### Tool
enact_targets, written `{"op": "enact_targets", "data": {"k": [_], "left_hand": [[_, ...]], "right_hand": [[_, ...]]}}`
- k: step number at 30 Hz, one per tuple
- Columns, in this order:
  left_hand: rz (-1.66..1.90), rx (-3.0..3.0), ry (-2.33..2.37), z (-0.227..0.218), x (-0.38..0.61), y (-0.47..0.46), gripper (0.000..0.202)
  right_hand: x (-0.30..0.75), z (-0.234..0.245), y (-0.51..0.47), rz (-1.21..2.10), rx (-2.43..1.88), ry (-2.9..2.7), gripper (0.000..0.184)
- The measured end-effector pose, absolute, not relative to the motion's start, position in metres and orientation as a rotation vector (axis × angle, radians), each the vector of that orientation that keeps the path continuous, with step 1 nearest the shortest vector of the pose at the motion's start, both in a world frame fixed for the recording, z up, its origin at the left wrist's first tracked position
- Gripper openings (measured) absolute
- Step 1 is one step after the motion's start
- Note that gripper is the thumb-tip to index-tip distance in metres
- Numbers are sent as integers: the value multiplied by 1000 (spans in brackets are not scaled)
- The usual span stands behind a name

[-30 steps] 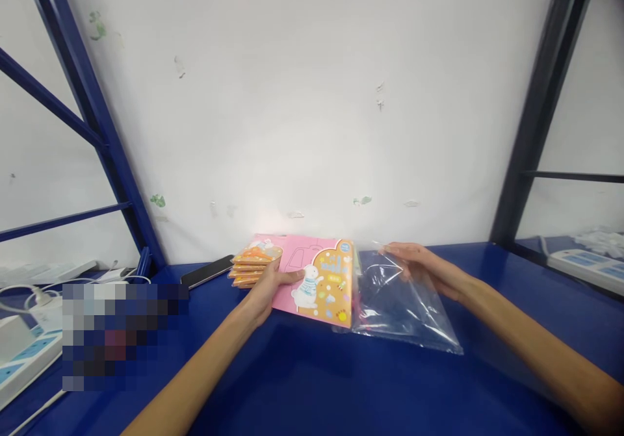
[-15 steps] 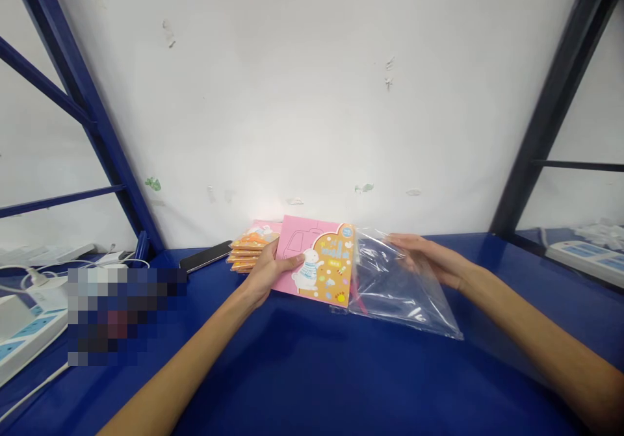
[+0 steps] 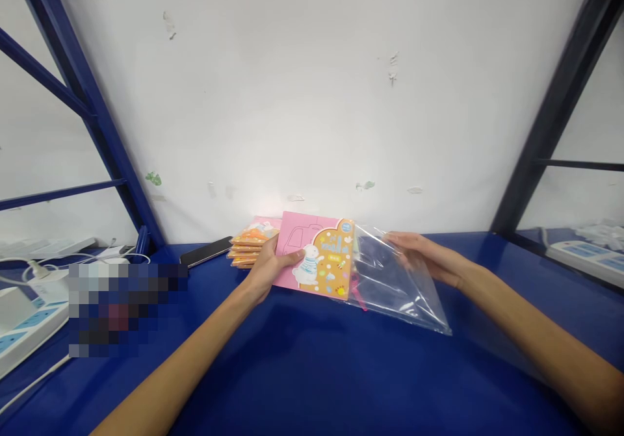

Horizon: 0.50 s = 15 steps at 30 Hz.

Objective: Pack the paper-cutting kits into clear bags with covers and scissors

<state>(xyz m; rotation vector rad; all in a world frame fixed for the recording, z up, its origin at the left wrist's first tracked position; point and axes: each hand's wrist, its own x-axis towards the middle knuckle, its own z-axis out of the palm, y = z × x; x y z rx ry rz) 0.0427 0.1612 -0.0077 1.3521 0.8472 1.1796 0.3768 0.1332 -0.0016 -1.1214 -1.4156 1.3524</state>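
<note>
A square pink and orange drawing book [image 3: 336, 267] with a white cartoon animal on its cover is in my left hand [image 3: 266, 268]. My left thumb lies across its front, and the other fingers are behind it. To the right, my right hand [image 3: 414, 247] pinches the upper edge of a clear plastic bag [image 3: 390, 286]. The bag's left part passes behind the book; whether any of the book is inside it I cannot tell. A thin pink strip [image 3: 359, 296] shows by the book's right edge.
Behind my left hand stands a stack of several wrapped booklets [image 3: 241, 254]. A black phone [image 3: 205, 252] lies to its left on the blue table [image 3: 283, 371]. White power strips [image 3: 34, 332] and cables are at far left, beside a blurred-out patch. A white wall rises behind.
The bag's lower right corner has shifted slightly left, toward the book. Both hands keep their grip, and the view has tilted very little.
</note>
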Motion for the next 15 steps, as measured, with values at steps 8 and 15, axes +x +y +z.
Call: {"op": "enact_targets", "data": {"k": [8,15], "left_hand": [[1135,1274,819,-7,44,158,66],[1010,1287,842,-4,45,152,62]], "right_hand": [[372,3,131,1152,-1177,-1586,36],[376,6,127,1278,-1100,-1652,37]]}}
